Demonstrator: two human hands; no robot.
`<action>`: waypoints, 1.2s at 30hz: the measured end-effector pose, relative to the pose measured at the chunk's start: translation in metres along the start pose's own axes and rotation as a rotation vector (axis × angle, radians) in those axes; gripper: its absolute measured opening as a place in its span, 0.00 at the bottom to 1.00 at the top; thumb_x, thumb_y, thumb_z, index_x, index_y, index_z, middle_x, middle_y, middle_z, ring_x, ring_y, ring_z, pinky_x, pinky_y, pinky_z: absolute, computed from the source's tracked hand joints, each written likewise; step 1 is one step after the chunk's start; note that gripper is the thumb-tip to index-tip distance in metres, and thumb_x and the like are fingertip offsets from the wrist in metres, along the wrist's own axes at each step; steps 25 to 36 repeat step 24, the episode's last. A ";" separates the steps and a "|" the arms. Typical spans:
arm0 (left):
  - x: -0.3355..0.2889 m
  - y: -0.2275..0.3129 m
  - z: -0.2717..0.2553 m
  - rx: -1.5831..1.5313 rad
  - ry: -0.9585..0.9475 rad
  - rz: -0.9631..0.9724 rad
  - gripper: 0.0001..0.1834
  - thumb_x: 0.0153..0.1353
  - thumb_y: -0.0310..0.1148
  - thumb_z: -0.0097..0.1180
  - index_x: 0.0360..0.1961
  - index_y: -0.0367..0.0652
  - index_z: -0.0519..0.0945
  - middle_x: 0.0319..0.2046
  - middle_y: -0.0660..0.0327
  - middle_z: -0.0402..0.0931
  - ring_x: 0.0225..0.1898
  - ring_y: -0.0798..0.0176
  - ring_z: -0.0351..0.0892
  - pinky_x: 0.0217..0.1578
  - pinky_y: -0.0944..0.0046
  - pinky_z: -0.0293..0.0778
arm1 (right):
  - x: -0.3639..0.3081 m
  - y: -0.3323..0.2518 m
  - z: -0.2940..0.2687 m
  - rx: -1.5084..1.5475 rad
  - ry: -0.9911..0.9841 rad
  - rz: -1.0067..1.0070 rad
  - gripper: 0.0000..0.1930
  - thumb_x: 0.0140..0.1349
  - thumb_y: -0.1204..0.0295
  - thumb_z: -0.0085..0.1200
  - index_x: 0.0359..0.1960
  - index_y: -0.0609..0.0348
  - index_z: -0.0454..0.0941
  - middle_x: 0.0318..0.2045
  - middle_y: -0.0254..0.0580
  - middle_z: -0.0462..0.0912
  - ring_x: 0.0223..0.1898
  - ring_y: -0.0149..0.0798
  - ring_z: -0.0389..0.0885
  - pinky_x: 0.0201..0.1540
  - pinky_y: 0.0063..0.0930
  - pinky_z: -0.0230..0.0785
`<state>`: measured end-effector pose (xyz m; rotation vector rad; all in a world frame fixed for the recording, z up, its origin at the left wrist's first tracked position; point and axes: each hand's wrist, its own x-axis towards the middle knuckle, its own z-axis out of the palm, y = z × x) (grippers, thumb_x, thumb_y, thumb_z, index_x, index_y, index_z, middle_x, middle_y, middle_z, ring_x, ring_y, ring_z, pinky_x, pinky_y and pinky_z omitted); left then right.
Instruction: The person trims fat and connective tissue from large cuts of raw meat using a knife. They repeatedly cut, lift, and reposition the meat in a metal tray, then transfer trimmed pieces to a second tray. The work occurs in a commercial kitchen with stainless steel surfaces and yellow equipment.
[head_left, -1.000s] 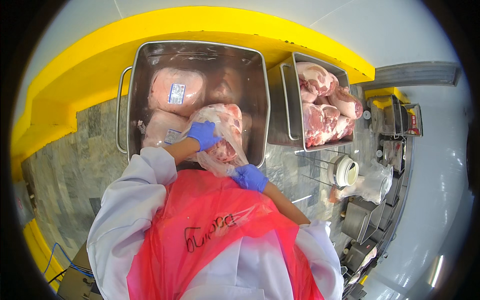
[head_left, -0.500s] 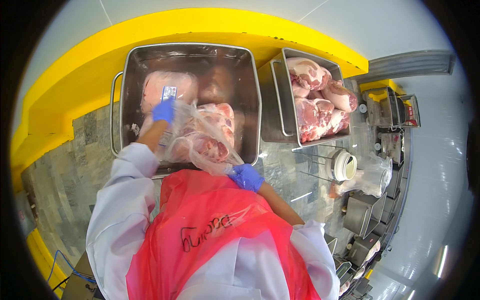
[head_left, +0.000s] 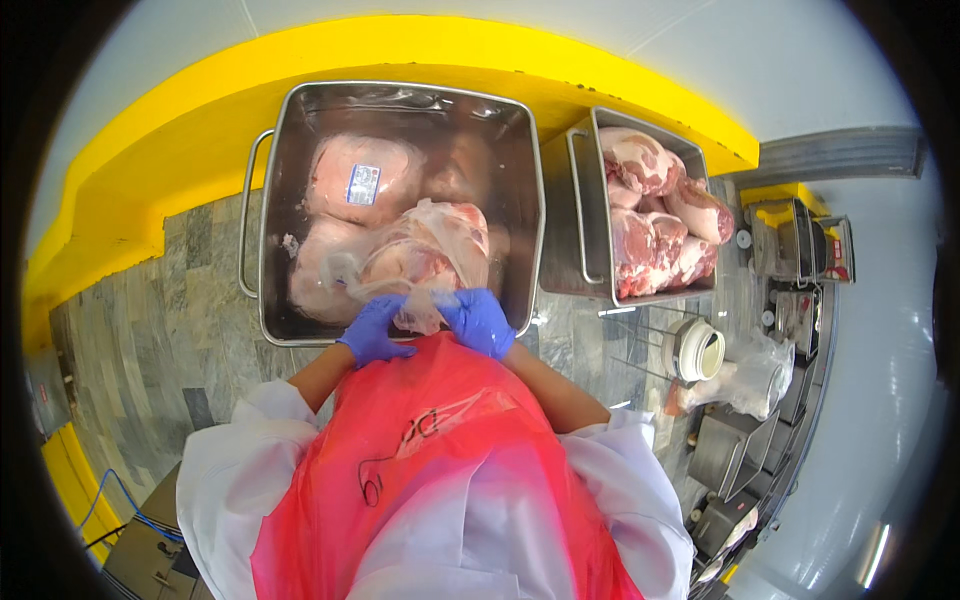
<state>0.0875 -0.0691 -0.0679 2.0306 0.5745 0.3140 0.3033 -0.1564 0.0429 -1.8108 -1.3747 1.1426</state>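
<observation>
A large cut of raw meat (head_left: 462, 225) lies at the near right of a deep metal bin (head_left: 268, 200), with a clear plastic bag (head_left: 400, 240) drawn over much of it. At the bin's near edge, my left hand (head_left: 375, 330) in a blue glove is closed on the bag's gathered edge. My right hand (head_left: 478, 322), also gloved, pinches the same edge just to the right. Behind the bag sits a wrapped piece of meat (head_left: 345, 165) bearing a white and blue label (head_left: 363, 185). Another wrapped piece (head_left: 325, 265) lies left of the bag. My fingertips are partly hidden by the film.
To the right, a second metal bin (head_left: 565, 235) holds several bare meat cuts (head_left: 650, 235). Beyond it stand a white round container (head_left: 698, 352) in a wire frame and a hanging clear plastic bag (head_left: 765, 375). A yellow ledge (head_left: 400, 45) runs along the wall behind.
My left hand has come from the labelled piece down to the near rim, beside my right hand. The bag now covers more of the meat, and the view has shifted slightly.
</observation>
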 end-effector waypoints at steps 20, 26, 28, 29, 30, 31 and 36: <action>0.058 0.194 -0.140 -0.345 -0.080 -0.092 0.14 0.59 0.33 0.61 0.44 0.37 0.83 0.39 0.48 0.85 0.40 0.56 0.85 0.41 0.54 0.78 | -0.033 -0.108 -0.182 0.319 0.733 -0.289 0.13 0.63 0.69 0.53 0.43 0.64 0.82 0.39 0.38 0.82 0.40 0.32 0.80 0.44 0.26 0.73; 0.076 0.167 -0.102 -0.168 -0.273 -0.246 0.38 0.58 0.34 0.65 0.70 0.45 0.65 0.56 0.45 0.78 0.54 0.58 0.80 0.53 0.64 0.75 | -0.060 -0.111 -0.177 0.523 0.683 -0.253 0.17 0.63 0.64 0.54 0.45 0.64 0.81 0.40 0.37 0.82 0.40 0.32 0.80 0.44 0.26 0.73; 0.076 0.167 -0.102 -0.168 -0.273 -0.246 0.38 0.58 0.34 0.65 0.70 0.45 0.65 0.56 0.45 0.78 0.54 0.58 0.80 0.53 0.64 0.75 | -0.060 -0.111 -0.177 0.523 0.683 -0.253 0.17 0.63 0.64 0.54 0.45 0.64 0.81 0.40 0.37 0.82 0.40 0.32 0.80 0.44 0.26 0.73; 0.076 0.167 -0.102 -0.168 -0.273 -0.246 0.38 0.58 0.34 0.65 0.70 0.45 0.65 0.56 0.45 0.78 0.54 0.58 0.80 0.53 0.64 0.75 | -0.060 -0.111 -0.177 0.523 0.683 -0.253 0.17 0.63 0.64 0.54 0.45 0.64 0.81 0.40 0.37 0.82 0.40 0.32 0.80 0.44 0.26 0.73; 0.076 0.167 -0.102 -0.168 -0.273 -0.246 0.38 0.58 0.34 0.65 0.70 0.45 0.65 0.56 0.45 0.78 0.54 0.58 0.80 0.53 0.64 0.75 | -0.060 -0.111 -0.177 0.523 0.683 -0.253 0.17 0.63 0.64 0.54 0.45 0.64 0.81 0.40 0.37 0.82 0.40 0.32 0.80 0.44 0.26 0.73; 0.076 0.167 -0.102 -0.168 -0.273 -0.246 0.38 0.58 0.34 0.65 0.70 0.45 0.65 0.56 0.45 0.78 0.54 0.58 0.80 0.53 0.64 0.75 | -0.060 -0.111 -0.177 0.523 0.683 -0.253 0.17 0.63 0.64 0.54 0.45 0.64 0.81 0.40 0.37 0.82 0.40 0.32 0.80 0.44 0.26 0.73; 0.076 0.167 -0.102 -0.168 -0.273 -0.246 0.38 0.58 0.34 0.65 0.70 0.45 0.65 0.56 0.45 0.78 0.54 0.58 0.80 0.53 0.64 0.75 | -0.060 -0.111 -0.177 0.523 0.683 -0.253 0.17 0.63 0.64 0.54 0.45 0.64 0.81 0.40 0.37 0.82 0.40 0.32 0.80 0.44 0.26 0.73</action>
